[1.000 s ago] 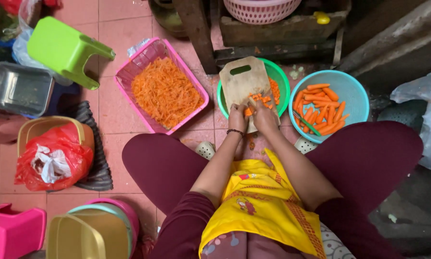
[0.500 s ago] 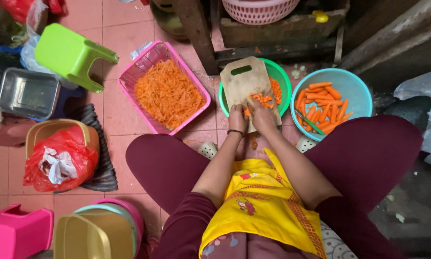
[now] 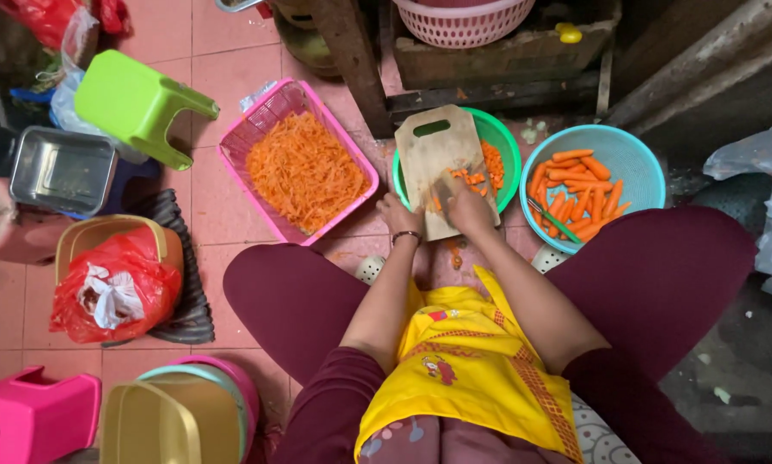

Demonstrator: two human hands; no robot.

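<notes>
**me:** Sitting on the floor with everything spread round me. Biggest thing is the pink basket (image 3: 293, 166) off to my left, full of shredded carrot, same as a second ago. Next, the green bowl (image 3: 499, 146) straight ahead with the wooden cutting board (image 3: 437, 159) laid across it, and the teal bowl (image 3: 635, 159) of whole peeled carrots (image 3: 575, 180) just beside it on the right.

**other:** so what actually changed?

**me:** Honestly not much on the ground. My head tipped a bit, so the view slid, but the bowls and board haven't shifted. My left hand (image 3: 400, 215) stays at the near edge of the board, fingers curled down, pinning a carrot piece (image 3: 437, 202) I think. My right hand (image 3: 470, 206) is clenched over something at the board, probably a knife, though I can't really see the blade.

**other:** and the cut bits?

**me:** Small orange pieces (image 3: 491, 163) sit on the board's far side and in the green bowl under it. Looks like cutting is mid-run, plenty of whole ones left.
</notes>
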